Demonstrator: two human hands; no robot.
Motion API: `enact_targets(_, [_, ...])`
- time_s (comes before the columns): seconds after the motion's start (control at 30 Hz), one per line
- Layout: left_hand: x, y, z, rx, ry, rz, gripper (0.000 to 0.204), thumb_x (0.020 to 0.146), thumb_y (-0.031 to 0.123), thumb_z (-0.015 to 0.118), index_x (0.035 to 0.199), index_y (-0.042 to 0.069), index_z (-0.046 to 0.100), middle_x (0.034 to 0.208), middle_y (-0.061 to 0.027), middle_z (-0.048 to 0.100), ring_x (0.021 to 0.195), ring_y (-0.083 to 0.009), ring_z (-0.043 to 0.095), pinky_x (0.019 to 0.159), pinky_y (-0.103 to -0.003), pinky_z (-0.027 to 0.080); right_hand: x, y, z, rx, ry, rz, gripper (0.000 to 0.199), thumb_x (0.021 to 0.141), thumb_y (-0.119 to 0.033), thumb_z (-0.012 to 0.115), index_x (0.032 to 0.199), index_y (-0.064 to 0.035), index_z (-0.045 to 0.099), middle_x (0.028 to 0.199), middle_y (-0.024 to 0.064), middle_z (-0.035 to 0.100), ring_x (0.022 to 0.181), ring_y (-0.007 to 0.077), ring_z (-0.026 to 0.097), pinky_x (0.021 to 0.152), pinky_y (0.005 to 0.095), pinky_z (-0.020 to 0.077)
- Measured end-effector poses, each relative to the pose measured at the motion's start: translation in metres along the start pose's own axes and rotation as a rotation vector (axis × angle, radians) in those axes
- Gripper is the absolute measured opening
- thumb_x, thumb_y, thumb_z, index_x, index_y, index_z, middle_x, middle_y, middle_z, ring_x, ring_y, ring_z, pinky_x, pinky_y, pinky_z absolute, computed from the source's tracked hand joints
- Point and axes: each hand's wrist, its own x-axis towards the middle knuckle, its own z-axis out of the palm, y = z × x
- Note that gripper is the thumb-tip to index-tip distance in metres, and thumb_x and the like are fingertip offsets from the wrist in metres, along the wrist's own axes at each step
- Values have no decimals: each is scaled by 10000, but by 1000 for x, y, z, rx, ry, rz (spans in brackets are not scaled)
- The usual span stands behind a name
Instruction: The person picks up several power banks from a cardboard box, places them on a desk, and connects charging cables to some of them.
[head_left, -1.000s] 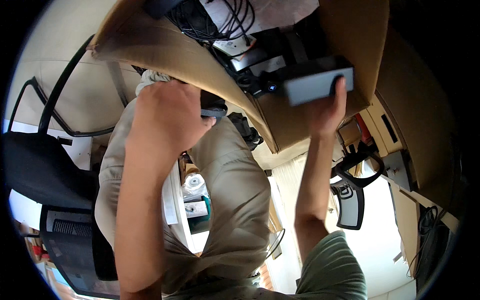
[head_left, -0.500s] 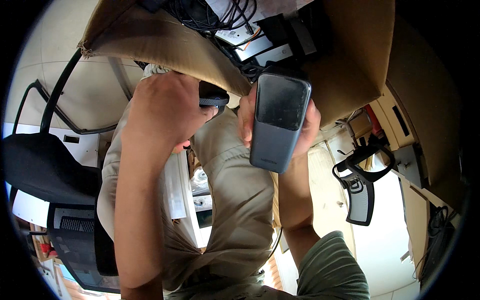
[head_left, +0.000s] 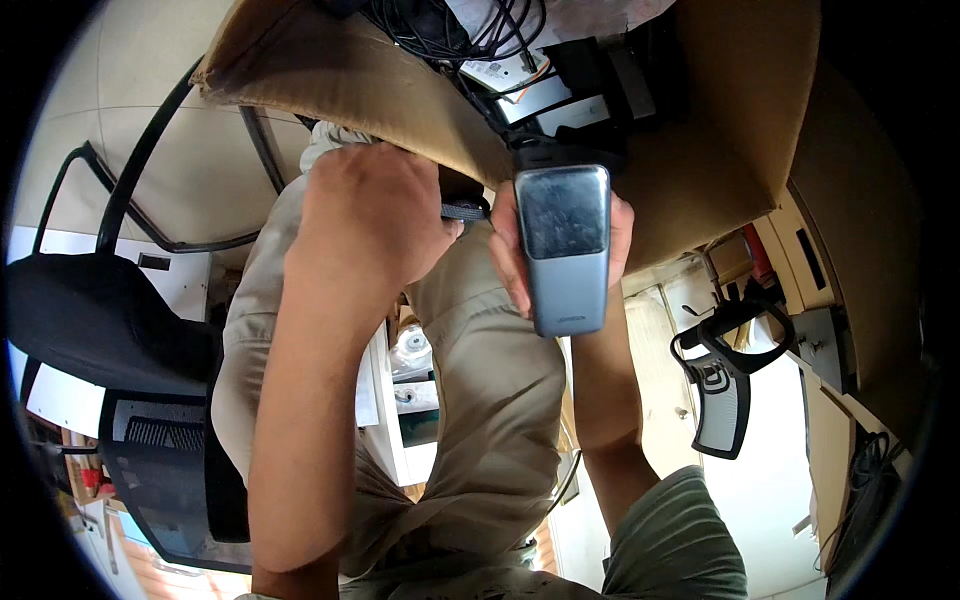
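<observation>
Well, through the head view I'm seeing my right grip holding a slate-grey power bank by both long edges, with the cardboard box lying just beyond that grip. I'm judging the power bank to be stiff and fairly heavy for its bulk. Its glossy dark panel is probably being slippery and easily scratched, so I'm favouring the matte sides as the place for holding. A small mark is showing near its lower end, too faint for me to be reading; beyond the grip, black cables are lying inside the box. To the left, my left grip is curling beside a dark braided strap; I'm not managing to tell whether it's holding that.
</observation>
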Motion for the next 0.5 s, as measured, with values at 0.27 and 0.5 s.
enact_targets(0.27, [0,0,-5,-21,-23,14,501,784,406,746,1136,68,629,1042,-167,682,1000,-344,659,903,-440,504,14,-4,3,-42,6,-99,827,866,-682,471,1196,68,579,876,230,643,538,303,618,396,373,505])
enact_targets(0.5, [1,-1,-6,2,-57,2,502,770,377,761,1141,68,626,1057,-156,688,1023,-336,656,908,-439,504,14,-2,4,27,-6,-83,810,885,-687,447,1176,58,577,890,174,645,513,287,588,378,359,483])
